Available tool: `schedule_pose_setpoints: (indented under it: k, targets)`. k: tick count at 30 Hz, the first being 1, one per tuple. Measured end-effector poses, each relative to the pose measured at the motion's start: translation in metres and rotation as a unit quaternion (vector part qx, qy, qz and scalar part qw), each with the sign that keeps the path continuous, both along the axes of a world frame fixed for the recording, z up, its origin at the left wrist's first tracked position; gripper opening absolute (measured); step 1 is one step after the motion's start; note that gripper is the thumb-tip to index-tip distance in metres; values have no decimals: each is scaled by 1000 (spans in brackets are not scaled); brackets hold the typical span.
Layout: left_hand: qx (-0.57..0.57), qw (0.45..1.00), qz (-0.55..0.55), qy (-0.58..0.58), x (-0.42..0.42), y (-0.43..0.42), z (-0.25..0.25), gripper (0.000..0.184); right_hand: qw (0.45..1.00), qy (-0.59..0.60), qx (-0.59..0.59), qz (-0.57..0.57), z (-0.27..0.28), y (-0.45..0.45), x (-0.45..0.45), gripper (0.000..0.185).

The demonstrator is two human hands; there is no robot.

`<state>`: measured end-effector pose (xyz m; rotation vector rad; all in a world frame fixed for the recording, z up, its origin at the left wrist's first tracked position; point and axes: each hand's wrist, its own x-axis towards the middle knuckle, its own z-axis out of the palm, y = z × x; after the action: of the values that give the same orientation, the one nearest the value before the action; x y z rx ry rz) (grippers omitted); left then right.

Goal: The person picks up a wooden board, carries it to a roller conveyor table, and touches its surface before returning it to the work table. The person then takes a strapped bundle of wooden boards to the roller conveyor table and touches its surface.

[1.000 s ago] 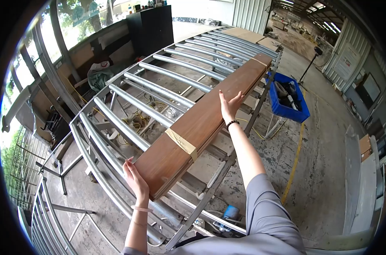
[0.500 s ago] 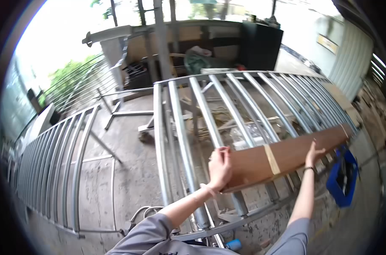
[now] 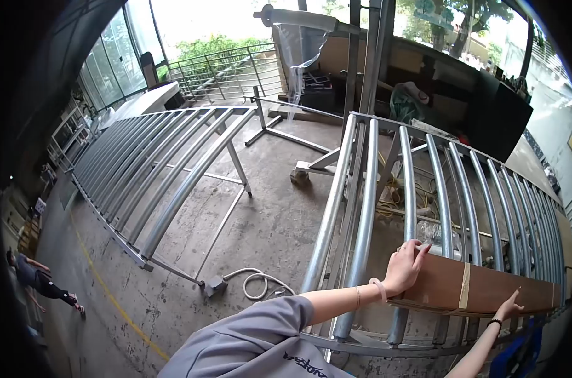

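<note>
A long, flat brown cardboard box (image 3: 438, 278), bound with pale straps, lies across the metal rollers of the right-hand conveyor (image 3: 369, 189). My left hand (image 3: 404, 269) is closed on the box's left end, thumb and fingers at its upper corner. Farther along, my right hand (image 3: 508, 307) rests against the near side of the box towards its right end, with fingers apart and the index finger extended. A blue plastic bin (image 3: 516, 353) is partly visible below my right hand.
A second roller conveyor (image 3: 172, 170) stands to the left across a gap of concrete floor. A grey hose (image 3: 256, 285) lies coiled there. Another person (image 3: 43, 280) walks at the far left, near a yellow floor line (image 3: 109, 302). A steel post (image 3: 366, 69) rises behind the conveyors.
My view has swung left, bringing more of the left conveyor and the walking person into sight. Both hands stay at the box, which still lies on the rollers.
</note>
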<state>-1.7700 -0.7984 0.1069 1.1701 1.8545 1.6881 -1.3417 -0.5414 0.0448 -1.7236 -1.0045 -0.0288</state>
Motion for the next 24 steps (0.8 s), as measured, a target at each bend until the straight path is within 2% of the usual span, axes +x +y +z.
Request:
schedule_pose_setpoints:
  k: [3, 6, 11, 15, 17, 19, 22, 24]
  targets:
    - [-1, 1000, 6, 8, -2, -4, 0, 31, 1000, -8, 12, 20, 9, -7, -3, 95]
    - [-2, 1000, 11, 19, -10, -7, -1, 30, 999, -4, 28, -15, 8, -14, -17, 95]
    - [-5, 1000, 0, 11, -26, -17, -4, 31, 999, -16, -18, -23, 24, -45, -48, 96]
    - [-4, 1000, 0, 3, -45, -33, -2, 32, 992, -80, -44, -86, 6, -44, -59, 94]
    - [0, 1000, 10, 0, -54, -41, -1, 33, 978, -149, -55, -134, -3, -46, -65, 89]
    - [5, 1000, 8, -4, -64, -49, -2, 34, 970, -185, -53, -146, -2, -49, -74, 86]
    - [0, 1000, 26, 15, -81, -58, 0, 35, 915, -361, -48, -173, 2, -58, -88, 74]
    - [-18, 998, 28, 60, -92, -68, 0, 37, 911, -383, -45, -143, 15, -76, -105, 70]
